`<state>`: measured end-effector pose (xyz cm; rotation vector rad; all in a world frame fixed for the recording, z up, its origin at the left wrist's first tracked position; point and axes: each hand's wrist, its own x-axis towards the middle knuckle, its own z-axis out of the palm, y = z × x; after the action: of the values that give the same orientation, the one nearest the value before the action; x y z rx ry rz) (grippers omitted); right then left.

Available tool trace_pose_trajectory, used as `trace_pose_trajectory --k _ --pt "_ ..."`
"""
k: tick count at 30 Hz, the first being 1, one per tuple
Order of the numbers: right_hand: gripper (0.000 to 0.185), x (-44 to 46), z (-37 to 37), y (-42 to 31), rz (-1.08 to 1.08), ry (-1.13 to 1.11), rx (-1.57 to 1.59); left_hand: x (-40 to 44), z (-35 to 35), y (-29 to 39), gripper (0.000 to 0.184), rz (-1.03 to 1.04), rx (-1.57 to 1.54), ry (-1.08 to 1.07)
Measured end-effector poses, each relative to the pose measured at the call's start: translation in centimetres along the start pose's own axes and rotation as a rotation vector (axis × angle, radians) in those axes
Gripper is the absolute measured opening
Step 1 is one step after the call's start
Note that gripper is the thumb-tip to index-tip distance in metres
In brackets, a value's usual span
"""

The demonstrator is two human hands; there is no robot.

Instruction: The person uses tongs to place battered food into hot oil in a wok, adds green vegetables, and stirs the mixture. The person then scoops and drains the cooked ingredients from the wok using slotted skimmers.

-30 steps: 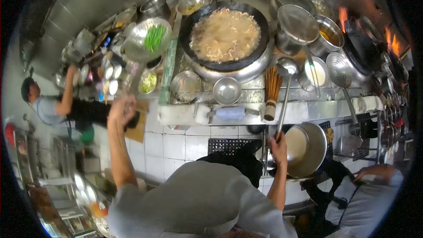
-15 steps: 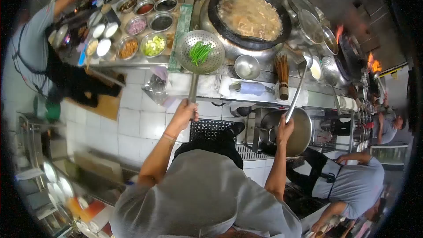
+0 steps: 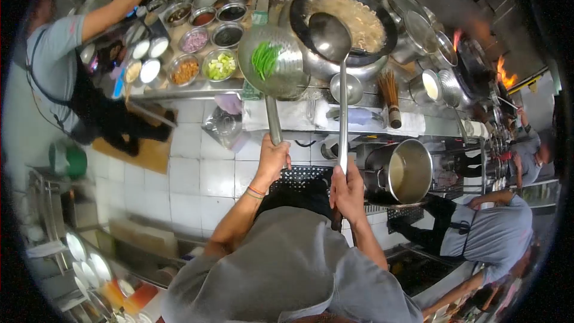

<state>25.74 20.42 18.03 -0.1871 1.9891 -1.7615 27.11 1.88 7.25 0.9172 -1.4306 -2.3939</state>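
Observation:
My left hand (image 3: 274, 158) is closed round the handle of a perforated strainer (image 3: 286, 75), which carries green vegetable pieces (image 3: 265, 60). Closed on the long metal handle of a ladle (image 3: 329, 36) is my right hand (image 3: 347, 191). The ladle's bowl overlaps the left front rim of a black wok (image 3: 388, 39); whether they touch, I cannot tell. Bubbling liquid with pale pieces (image 3: 353, 18) fills the wok. A small metal bowl (image 3: 354, 90) sits on the counter behind the ladle's handle, near a bamboo brush (image 3: 390, 97).
Bowls of ingredients, among them chopped green pieces (image 3: 220, 66), stand at the left, where a co-worker (image 3: 57, 66) reaches over the counter. A large pot (image 3: 412, 173) is at the right, near another person (image 3: 490, 230). Flames (image 3: 505, 75) rise at the far right.
The strainer, first raised at the left, has come down in my left hand's grip beside the wok. My right hand has swung the ladle from the brush's side leftward to the wok.

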Motion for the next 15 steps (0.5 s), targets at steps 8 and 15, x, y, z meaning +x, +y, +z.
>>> trace_pose_trajectory --k 8,15 --pt "0.022 2.3 4.9 -2.3 0.317 -0.152 0.372 -1.5 1.1 0.8 0.022 0.038 0.06 0.002" --pt "0.024 5.0 -0.1 -0.7 0.761 -0.442 0.973 -2.8 -0.8 0.8 0.018 -0.172 0.088 0.015"
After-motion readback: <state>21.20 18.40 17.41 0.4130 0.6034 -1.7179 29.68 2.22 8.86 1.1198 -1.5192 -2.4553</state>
